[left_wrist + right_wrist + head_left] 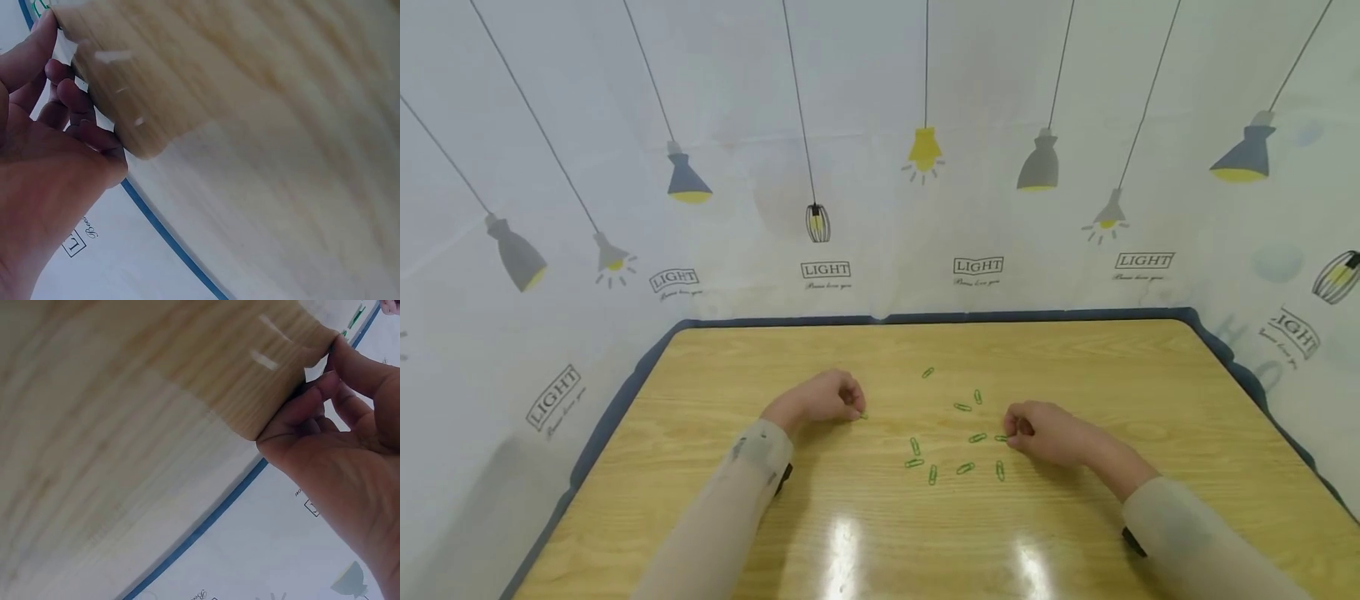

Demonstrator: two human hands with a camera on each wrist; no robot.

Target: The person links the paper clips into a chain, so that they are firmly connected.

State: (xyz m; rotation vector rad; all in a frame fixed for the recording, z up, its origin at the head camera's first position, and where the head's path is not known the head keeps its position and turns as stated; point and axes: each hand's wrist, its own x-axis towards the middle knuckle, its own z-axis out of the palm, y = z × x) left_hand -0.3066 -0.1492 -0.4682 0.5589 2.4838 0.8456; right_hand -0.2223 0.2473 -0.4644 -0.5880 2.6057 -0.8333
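Observation:
Above the left part of the wooden table, my left hand (831, 396) pinches a green paper clip (863, 416) between thumb and index finger, and only the clip's end shows. On the right, my right hand (1047, 433) has thumb and index fingertip together at the end of another green paper clip (1002, 438). Its other fingers are curled in, as the right wrist view shows. Between the hands several green paper clips lie loose, among them a far one (928, 372), one near the middle (962, 407) and one at the front (932, 475).
The light wooden table (865, 533) has a dark blue edge (880, 319) at its back and sides. Behind it hangs a white wall covering (880, 183) printed with lamps and the word LIGHT. Two bright reflections lie on the near tabletop.

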